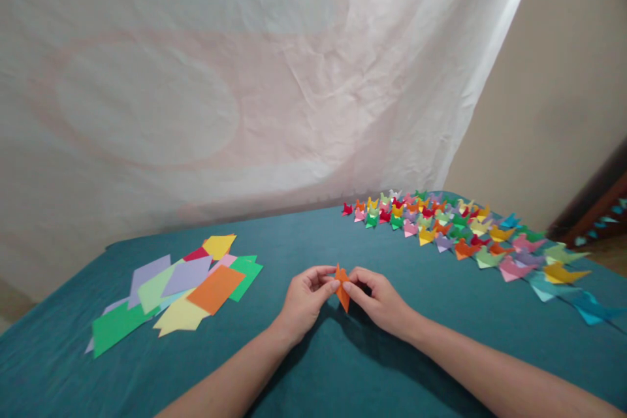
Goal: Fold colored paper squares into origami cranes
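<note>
An orange piece of folded origami paper (344,299) is held between my two hands, just above the middle of the table. It is narrow, with a pointed top and a pointed lower end. My left hand (309,300) pinches its left side, thumb in front and fingers behind. From the other side my right hand (377,297) grips it the same way, its thumb close to the left thumb. The fingertips hide part of the folds.
Loose coloured paper sheets (215,289) lie overlapping on the left of the green-blue tablecloth (294,241). Rows of small folded paper birds (467,248) stand at the back right. A pale hanging sheet (245,78) rises behind the table, beside a beige wall (553,91).
</note>
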Motion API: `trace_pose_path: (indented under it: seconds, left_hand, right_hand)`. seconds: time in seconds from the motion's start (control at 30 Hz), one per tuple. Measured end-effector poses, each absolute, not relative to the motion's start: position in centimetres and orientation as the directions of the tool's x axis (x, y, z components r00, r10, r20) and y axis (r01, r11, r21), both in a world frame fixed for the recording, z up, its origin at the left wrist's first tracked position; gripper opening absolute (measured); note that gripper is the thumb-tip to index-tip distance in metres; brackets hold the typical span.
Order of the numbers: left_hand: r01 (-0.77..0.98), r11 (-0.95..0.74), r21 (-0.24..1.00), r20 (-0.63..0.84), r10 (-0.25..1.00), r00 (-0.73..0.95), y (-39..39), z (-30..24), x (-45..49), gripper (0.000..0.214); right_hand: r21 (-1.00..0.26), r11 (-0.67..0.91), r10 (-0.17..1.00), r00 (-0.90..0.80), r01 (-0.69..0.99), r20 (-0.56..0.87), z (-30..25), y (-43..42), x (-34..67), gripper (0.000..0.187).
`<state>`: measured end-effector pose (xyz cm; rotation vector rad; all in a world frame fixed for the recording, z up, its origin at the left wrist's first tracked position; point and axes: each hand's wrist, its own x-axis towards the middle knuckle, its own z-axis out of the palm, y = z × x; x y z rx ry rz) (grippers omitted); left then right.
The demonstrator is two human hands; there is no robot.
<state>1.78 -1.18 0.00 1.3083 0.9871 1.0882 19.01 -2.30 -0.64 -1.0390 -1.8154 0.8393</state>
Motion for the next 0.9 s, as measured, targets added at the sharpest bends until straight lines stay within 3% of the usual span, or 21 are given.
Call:
trace_pose_path:
  seconds: [0.9]
  left_hand:
    - [-0.002, -0.066, 0.998, 0.065, 0.971, 0.229, -1.05, -0.36, 1.82, 0.035]
  right_hand:
    - [-0.818, 0.462, 0.878, -0.309, 0.344, 0.365, -0.68, -1.93, 19.37, 0.026]
